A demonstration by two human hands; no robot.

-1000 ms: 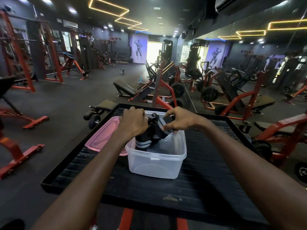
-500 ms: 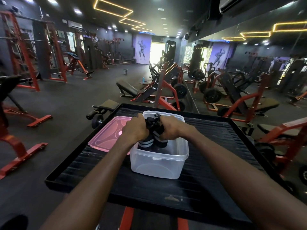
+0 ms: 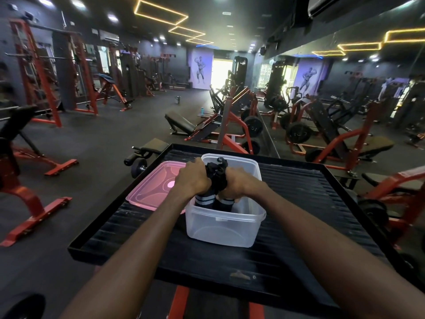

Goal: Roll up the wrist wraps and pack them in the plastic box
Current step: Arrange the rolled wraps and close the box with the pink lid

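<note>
A clear plastic box [image 3: 224, 229] stands on a black ribbed platform [image 3: 305, 203]. Inside it, upright and side by side, are two rolled black wrist wraps [image 3: 216, 178] with white stripes near their lower ends. My left hand [image 3: 192, 179] grips the left roll and my right hand [image 3: 239, 184] grips the right roll, both reaching down into the box. The wraps' loose black ends bunch up between my knuckles. The bottoms of the rolls are hidden by the box wall.
A pink plastic lid [image 3: 156, 188] lies flat on the platform just left of the box. The platform has a raised black rim. Red and black gym machines, benches and weight plates stand on the dark floor beyond, and a mirror runs along the right.
My right hand has come in from the box's right rim to close on the second roll. Both rolls have sunk lower into the box, held upright together.
</note>
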